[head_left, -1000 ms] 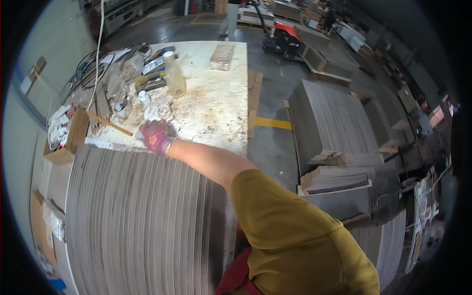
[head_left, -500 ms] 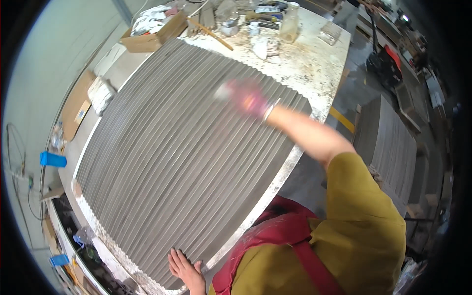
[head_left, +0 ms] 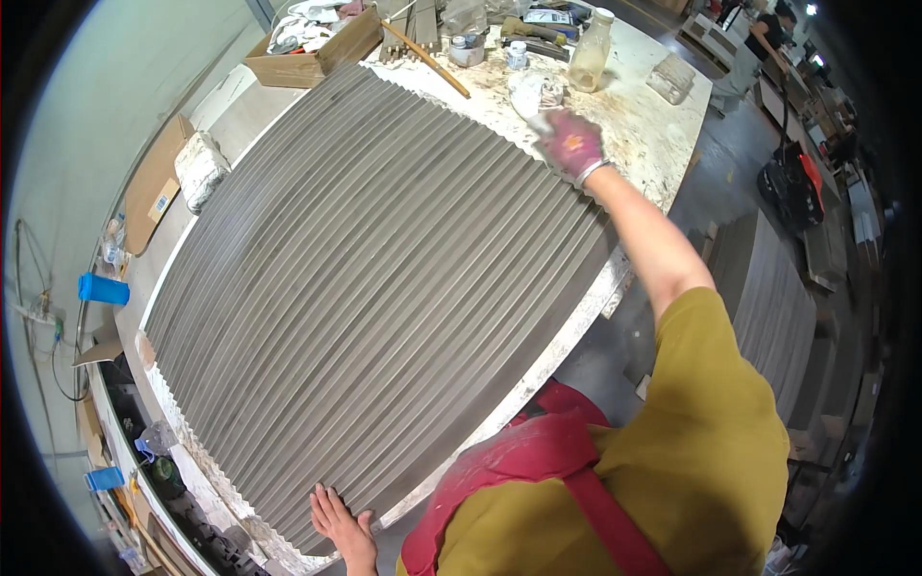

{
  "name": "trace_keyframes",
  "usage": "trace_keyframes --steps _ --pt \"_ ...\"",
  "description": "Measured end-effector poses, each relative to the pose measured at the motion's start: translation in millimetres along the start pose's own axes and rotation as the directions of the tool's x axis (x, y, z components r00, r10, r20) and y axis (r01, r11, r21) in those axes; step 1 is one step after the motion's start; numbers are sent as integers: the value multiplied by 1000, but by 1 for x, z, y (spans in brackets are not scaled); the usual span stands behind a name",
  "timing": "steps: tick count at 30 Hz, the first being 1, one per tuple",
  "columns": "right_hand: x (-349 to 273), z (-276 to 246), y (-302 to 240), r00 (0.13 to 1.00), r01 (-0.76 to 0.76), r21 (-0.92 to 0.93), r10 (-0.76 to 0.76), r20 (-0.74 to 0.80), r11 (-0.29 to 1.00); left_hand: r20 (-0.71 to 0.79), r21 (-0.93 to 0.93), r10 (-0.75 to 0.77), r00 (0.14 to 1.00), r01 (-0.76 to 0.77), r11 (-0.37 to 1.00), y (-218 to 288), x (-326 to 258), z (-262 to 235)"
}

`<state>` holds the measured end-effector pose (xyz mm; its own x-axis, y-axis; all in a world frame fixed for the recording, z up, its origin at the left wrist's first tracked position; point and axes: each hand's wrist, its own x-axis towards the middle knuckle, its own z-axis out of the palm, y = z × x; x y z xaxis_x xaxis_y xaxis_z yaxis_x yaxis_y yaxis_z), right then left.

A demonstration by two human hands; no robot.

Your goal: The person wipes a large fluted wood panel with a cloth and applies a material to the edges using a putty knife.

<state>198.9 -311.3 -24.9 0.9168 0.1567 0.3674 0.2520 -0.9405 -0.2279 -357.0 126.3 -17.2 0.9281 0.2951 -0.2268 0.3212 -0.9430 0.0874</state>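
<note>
Grey boards (head_left: 384,298) cover most of the worktable (head_left: 663,144), set so close that I see them as long narrow bands with sawtooth ends; they run from its lower corner, along the edge beside the person, and stop well short of its right-hand corner. I have the left hand (head_left: 338,526) bare and palm down at that lower corner, on the ends of the boards, fingers slightly spread and thumb standing apart. I have the right hand (head_left: 573,144), in a purple glove, at the boards' opposite end, over their sawtooth edge; its fingers are curled in on a pale piece (head_left: 539,124), too blurred for me to name. Just past that hand lies a crumpled white thing (head_left: 533,93). Farther up the table I make out a cloudy bottle (head_left: 589,58) standing upright, a small white jar (head_left: 518,56) to its left, and a brown stick (head_left: 437,69) lying just beside the boards. Near the table's right-hand corner sits a wrapped block (head_left: 669,79). By the boards' upper corner I see a cardboard box (head_left: 288,71) holding white cloths (head_left: 307,27)
</note>
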Motion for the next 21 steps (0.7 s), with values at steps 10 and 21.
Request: trace_keyframes --steps 10,21 --pt "0 -33 -16 982 -29 -73 42 184 997 7 4 -25 1000 25 1000 2 -1 -5" --pt "-150 -5 -252 587 626 383 -734 342 680 -25 -16 -28 999 27 1000 8 -1 -6"
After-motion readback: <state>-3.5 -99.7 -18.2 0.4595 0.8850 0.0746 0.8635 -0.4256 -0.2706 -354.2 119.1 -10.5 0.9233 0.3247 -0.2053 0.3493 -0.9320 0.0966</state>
